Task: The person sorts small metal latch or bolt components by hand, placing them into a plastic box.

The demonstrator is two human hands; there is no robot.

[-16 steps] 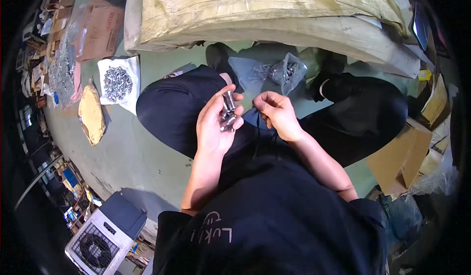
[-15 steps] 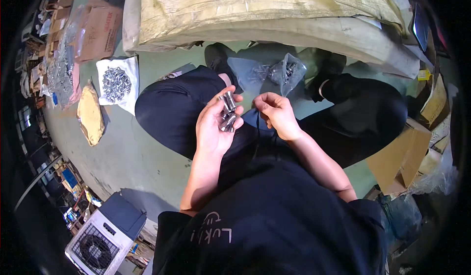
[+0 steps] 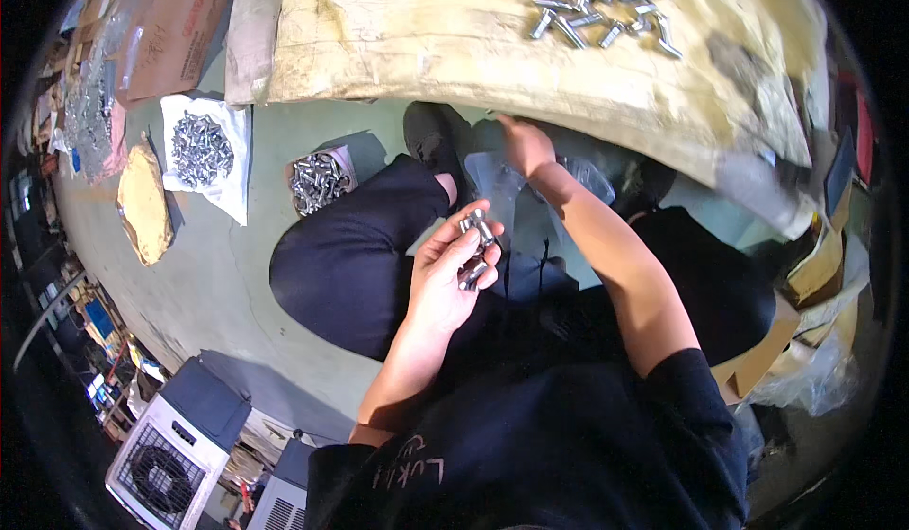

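My left hand [image 3: 445,279] is closed around several short, shiny metal fasteners [image 3: 473,273] with cylindrical bodies, held above my lap. My right hand [image 3: 528,147] reaches forward to the front edge of the yellow-covered work surface [image 3: 426,57]. Its fingers look drawn together, and what they hold, if anything, is too small to make out. Beneath my right forearm, clear plastic bags [image 3: 594,180] lie on the floor between my feet. Similar loose metal fasteners [image 3: 587,19] are scattered on the yellow cover, towards the right.
Left of my knee stands a small open box [image 3: 347,156] full of metal fasteners. Farther left, a white sheet [image 3: 237,175] bears another heap, beside a tan wrapped bundle [image 3: 144,203]. A cardboard box [image 3: 170,43] and an air cooler [image 3: 180,445] also stand left.
My right hand has moved forward, from beside my left hand to the work surface's edge. My left hand keeps its fasteners. The view has shifted, showing more of the yellow cover and the small box.
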